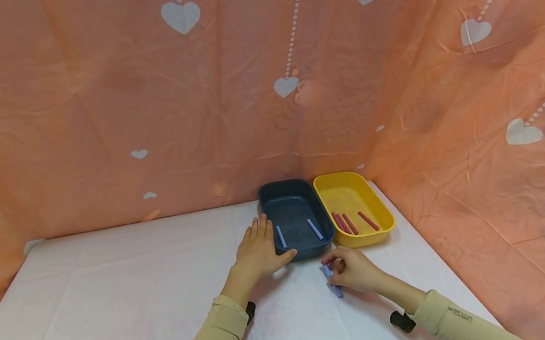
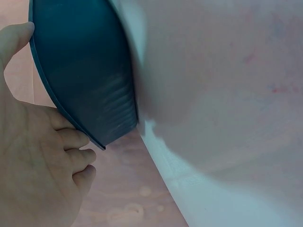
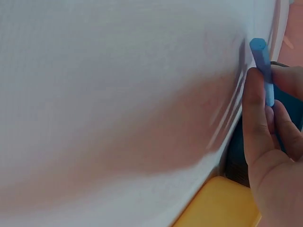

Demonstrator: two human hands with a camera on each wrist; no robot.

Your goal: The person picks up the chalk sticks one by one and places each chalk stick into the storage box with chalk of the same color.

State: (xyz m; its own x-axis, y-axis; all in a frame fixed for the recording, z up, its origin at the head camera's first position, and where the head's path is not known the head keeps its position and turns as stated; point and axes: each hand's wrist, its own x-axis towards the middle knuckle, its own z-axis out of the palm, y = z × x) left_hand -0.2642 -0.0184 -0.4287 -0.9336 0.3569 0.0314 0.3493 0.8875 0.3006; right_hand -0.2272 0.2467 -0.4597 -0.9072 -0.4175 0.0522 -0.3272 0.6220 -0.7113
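Note:
My right hand (image 1: 355, 270) pinches a blue chalk stick (image 3: 262, 66) between thumb and fingers, low over the white table in front of the trays. My left hand (image 1: 258, 254) rests against the near left corner of a dark blue tray (image 1: 290, 189); its fingers lie fairly straight along the side, and the thumb touches the rim. Inside that tray are two blue-violet sticks, one at the left (image 1: 281, 237) and one at the right (image 1: 315, 229). A yellow tray (image 1: 346, 185) stands right beside it, holding several dark red sticks (image 1: 368, 221).
The trays stand at the back right of the white-covered table (image 1: 112, 299). An orange curtain with white hearts (image 1: 222, 113) rises behind the table and along both sides. Faint pink marks show on the cloth.

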